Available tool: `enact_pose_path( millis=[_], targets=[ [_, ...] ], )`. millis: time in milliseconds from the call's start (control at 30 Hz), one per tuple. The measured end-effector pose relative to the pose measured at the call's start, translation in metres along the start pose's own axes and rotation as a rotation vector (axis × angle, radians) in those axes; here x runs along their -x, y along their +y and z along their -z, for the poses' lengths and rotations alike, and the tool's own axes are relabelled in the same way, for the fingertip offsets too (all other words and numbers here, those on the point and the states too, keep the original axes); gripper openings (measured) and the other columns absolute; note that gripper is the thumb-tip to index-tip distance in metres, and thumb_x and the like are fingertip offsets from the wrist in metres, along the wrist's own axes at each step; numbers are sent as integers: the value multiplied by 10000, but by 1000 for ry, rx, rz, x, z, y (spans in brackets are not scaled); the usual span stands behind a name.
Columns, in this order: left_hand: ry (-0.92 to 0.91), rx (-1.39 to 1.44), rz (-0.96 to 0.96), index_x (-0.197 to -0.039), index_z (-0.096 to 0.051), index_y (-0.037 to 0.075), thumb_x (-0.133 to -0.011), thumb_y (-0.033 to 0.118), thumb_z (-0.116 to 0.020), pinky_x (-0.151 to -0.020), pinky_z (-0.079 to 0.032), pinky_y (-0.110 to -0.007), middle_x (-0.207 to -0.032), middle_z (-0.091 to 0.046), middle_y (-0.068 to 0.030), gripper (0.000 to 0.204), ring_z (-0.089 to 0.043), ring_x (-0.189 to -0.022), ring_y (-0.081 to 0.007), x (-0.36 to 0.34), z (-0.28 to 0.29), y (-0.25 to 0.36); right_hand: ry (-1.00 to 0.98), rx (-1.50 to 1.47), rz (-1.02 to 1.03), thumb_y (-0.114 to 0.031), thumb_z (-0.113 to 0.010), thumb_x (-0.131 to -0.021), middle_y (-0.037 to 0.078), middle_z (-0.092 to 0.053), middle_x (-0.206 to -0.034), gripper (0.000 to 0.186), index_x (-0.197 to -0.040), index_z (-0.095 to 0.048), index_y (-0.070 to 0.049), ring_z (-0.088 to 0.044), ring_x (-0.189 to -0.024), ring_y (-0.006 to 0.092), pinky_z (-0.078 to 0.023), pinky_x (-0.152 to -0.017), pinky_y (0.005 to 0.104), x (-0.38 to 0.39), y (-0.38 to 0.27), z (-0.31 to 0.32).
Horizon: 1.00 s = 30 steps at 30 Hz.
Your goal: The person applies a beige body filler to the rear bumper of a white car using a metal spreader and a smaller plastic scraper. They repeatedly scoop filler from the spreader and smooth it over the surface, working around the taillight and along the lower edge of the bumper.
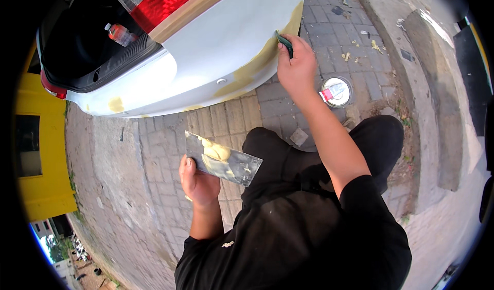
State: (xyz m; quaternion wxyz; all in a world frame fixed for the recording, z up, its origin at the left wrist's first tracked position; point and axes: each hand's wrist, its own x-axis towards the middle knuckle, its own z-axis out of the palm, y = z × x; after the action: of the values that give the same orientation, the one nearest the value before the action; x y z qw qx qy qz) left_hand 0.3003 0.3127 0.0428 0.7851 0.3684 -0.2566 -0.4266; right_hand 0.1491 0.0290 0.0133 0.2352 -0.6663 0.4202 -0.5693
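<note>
A dark green, flexible filler spreader [286, 44] is pinched in my right hand [298, 66]. Its edge meets the white car bumper [198, 68] near the right corner, where a band of yellow body filler [252, 68] is smeared along the panel. Below and to the left, my left hand [199, 181] grips a flat, greyish mixing board [234, 167] by its left end. On that board lies a thick dollop of pale yellow filler [215, 151], with thinner smears around it. Another small filler patch [116, 104] shows at the bumper's left.
A round can [337, 91] with a red-and-white tube on its lid stands right of my forearm on the paving. Masking tape borders the red tail light [170, 4]. A bottle [119, 34] lies in the open trunk. A concrete kerb [406, 110] runs along the right.
</note>
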Motion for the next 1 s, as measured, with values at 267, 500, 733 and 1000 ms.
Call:
enact_pose_path(
  millis=[267,500,733,1000],
  targets=[
    [-15,10,7,-1241,-526,-46,-1016,208,-433,-989,-493,-439,-1240,-629,-190,353,-634,-1119,-303,1,6,-4,-18,30,205,-28,-598,-838,185,-640,-1053,242,-1071,-625,30,-593,-958,386,-483,-848,454,28,-20,-17],
    [92,-6,-2,-1172,-554,-86,-990,206,-465,-958,-494,-400,-1176,-645,-200,355,-641,-1067,-283,3,-15,2,-95,83,283,27,-616,-787,150,-633,-1085,301,-1087,-633,20,-600,-972,360,-501,-850,423,46,-49,-30],
    [-20,-18,-31,-1260,-513,-43,-1008,222,-441,-989,-494,-455,-1264,-615,-196,372,-624,-1137,-319,7,-11,9,-238,-170,192,-38,-648,-856,172,-651,-1040,199,-1051,-668,0,-616,-961,358,-507,-853,404,37,-34,-9],
    [-33,6,-17,-1237,-533,-48,-1005,211,-448,-997,-481,-438,-1250,-624,-189,358,-621,-1138,-308,8,-13,10,167,-352,-262,-80,-655,-907,157,-687,-1007,184,-1062,-695,8,-654,-940,271,-501,-858,352,-20,52,7]
  ],
)
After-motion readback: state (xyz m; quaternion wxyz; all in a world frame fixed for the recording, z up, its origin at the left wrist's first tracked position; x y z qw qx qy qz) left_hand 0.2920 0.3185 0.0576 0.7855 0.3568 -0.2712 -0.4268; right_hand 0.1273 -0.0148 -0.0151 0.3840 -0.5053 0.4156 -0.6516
